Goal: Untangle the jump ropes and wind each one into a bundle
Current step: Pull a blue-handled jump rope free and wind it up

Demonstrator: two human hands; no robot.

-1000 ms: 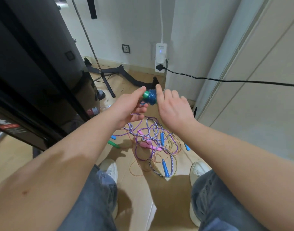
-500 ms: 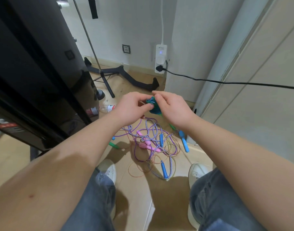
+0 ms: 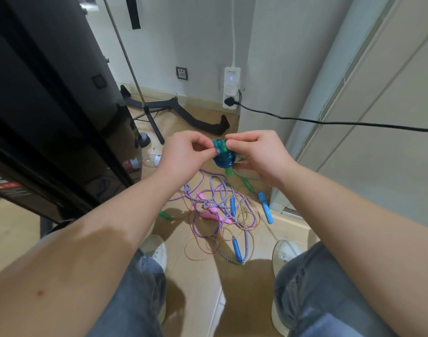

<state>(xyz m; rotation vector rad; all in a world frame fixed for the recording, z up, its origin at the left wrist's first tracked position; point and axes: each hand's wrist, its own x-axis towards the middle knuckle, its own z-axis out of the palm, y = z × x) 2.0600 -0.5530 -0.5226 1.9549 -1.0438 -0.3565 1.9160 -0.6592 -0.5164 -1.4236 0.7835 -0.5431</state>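
Head view: blue rope bundle [image 3: 223, 159], wound round green handles, is held in the air above the floor tangle [image 3: 218, 210]. Left hand [image 3: 183, 154] pinches the bundle's top-left edge, fingers curled. Right hand [image 3: 256, 154] clamps it from the right, thumb and fingers closed on it. Tangle = purple, striped and thin orange cords plus pink and blue handles. Loose blue handle [image 3: 266, 207] just right of the tangle, green handle [image 3: 165, 214] at its left edge, plastic bottle [image 3: 152, 160] up-left of it.
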